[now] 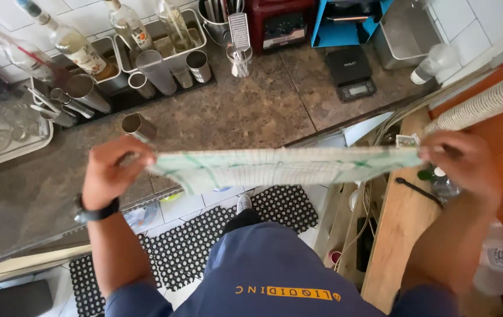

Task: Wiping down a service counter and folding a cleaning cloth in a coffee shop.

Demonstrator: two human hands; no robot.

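The fingers of the left hand (pixel 109 171) were pinched shut on one end of a white cloth with green lines (pixel 281 167), and the fingers of the right hand (pixel 461 166) gripped its other end. The cloth was stretched taut and level between both hands, held in the air in front of the person's chest, above the black floor mat (pixel 187 249). A dark wristband (pixel 94 212) sat on the left wrist. Beyond the cloth lay the speckled stone surface (pixel 245 111), carrying metal cups (pixel 156 71), bottles (pixel 78 47) and a small black scale (pixel 351 73). A stack of paper cups (pixel 486 101) lay near the right hand.
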